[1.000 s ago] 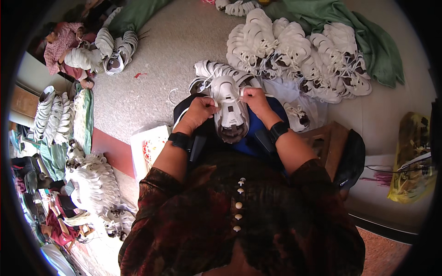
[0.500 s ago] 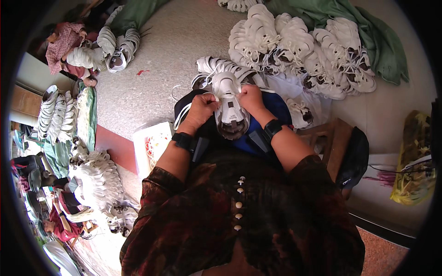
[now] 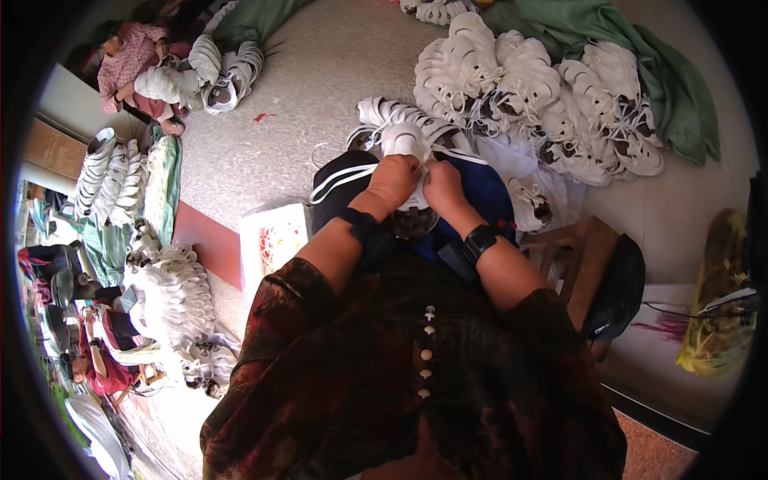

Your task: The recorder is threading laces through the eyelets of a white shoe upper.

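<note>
A white sneaker (image 3: 402, 139) lies in front of me at my lap, toe pointing away and its brown-lined opening toward me. My left hand (image 3: 394, 186) is closed on a white shoelace (image 3: 340, 179), whose loop trails left over black cloth. Just right of it, my right hand (image 3: 445, 189) is pinched at the lacing edge; the fingertips hide what it grips. Both hands nearly meet over the tongue and cover the shoe's middle. A row of white sneakers (image 3: 416, 116) sits just beyond.
A large heap of white sneakers (image 3: 512, 84) lies far right beside green cloth (image 3: 668, 80). A white box of laces (image 3: 276, 240) stands at my left, a wooden stool (image 3: 588, 260) at my right. Other people (image 3: 132, 64) sit among shoe piles along the left.
Both hands have come closer together over the sneaker's lacing and now cover its middle. The shoelace loop is drawn out wider on the left. The view has shifted slightly.
</note>
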Demonstrator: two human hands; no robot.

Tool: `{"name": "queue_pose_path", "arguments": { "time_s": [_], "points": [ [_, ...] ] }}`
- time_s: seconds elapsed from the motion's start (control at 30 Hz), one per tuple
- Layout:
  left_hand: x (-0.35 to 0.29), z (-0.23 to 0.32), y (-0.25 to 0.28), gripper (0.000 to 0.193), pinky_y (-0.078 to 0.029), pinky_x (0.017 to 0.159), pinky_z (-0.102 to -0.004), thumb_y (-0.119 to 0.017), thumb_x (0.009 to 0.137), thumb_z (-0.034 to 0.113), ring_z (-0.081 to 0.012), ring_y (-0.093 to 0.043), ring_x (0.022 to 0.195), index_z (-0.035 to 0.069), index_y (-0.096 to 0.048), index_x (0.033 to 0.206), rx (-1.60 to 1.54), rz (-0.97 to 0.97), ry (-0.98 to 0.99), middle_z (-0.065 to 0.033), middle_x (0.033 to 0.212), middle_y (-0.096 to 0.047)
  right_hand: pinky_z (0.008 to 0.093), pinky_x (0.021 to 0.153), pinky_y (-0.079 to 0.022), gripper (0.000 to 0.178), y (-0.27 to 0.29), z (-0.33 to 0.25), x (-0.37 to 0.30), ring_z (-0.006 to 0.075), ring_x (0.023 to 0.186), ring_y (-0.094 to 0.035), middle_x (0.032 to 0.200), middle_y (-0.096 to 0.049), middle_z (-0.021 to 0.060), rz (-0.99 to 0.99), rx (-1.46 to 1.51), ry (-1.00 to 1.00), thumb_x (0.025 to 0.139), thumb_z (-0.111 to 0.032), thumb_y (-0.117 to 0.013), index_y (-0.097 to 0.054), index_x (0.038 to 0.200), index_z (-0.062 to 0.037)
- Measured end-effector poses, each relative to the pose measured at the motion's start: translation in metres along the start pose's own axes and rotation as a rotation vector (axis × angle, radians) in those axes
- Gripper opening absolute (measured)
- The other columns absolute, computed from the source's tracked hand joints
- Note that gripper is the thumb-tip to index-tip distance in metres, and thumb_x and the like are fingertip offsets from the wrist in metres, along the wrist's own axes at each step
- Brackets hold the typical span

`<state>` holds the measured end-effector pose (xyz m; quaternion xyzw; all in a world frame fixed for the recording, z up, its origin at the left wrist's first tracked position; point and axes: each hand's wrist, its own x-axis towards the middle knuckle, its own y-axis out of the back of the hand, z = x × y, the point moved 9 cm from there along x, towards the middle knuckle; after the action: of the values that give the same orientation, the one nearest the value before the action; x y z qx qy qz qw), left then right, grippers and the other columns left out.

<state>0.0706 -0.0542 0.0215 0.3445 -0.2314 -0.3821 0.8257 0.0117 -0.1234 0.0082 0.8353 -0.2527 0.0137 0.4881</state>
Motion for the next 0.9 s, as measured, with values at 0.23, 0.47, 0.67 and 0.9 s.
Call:
{"name": "queue_pose_path", "arguments": {
  "time_s": [0.23, 0.47, 0.67, 0.9],
  "points": [
    [0.007, 0.009, -0.01, 0.013, -0.05, 0.058, -0.041, -0.055, 0.074, 0.017, -0.0334, -0.062, 0.066, 0.006, -0.061, 0.071, 0.304, 0.104, -0.102, -0.0173, 0.069, -0.061, 0.0414, 0.063, -0.045, 0.02, 0.001, 0.017, 0.0, 0.0399, 0.073, -0.056, 0.075, -0.056, 0.0252, 0.098, 0.259, -0.032, 0.069, 0.003, -0.048, -0.061, 0.084, 0.0],
    [-0.039, -0.019, 0.032, 0.01, -0.048, 0.055, -0.0375, -0.06, 0.069, 0.01, -0.0294, -0.06, 0.058, 0.002, -0.061, 0.075, 0.164, 0.009, -0.049, -0.0162, 0.067, -0.062, 0.0397, 0.06, -0.045, 0.009, 0.02, 0.001, -0.001, 0.0336, 0.065, -0.057, 0.07, -0.058, 0.0186, 0.168, -0.011, -0.059, 0.069, 0.001, -0.054, -0.06, 0.075, -0.0024],
    [-0.055, -0.077, 0.029, 0.009, -0.04, 0.046, -0.0236, -0.068, 0.072, 0.007, -0.0078, -0.05, 0.049, 0.001, -0.061, 0.069, -0.464, -0.012, 0.333, -0.0029, 0.059, -0.057, 0.0422, 0.065, -0.043, 0.001, -0.001, -0.053, 0.006, 0.0351, 0.069, -0.055, 0.072, -0.057, 0.0142, -0.017, 0.211, 0.317, 0.067, -0.004, -0.059, -0.059, 0.067, -0.0049],
    [-0.022, -0.097, 0.003, 0.009, -0.041, 0.042, -0.0217, -0.068, 0.072, 0.006, -0.0076, -0.051, 0.048, -0.001, -0.063, 0.07, -0.801, 0.092, 0.48, -0.0023, 0.058, -0.057, 0.0402, 0.067, -0.045, 0.009, -0.013, -0.042, 0.008, 0.0328, 0.073, -0.056, 0.072, -0.054, 0.0138, -0.045, 0.131, 0.184, 0.061, -0.003, -0.066, -0.058, 0.066, -0.0045]
  ]
}}
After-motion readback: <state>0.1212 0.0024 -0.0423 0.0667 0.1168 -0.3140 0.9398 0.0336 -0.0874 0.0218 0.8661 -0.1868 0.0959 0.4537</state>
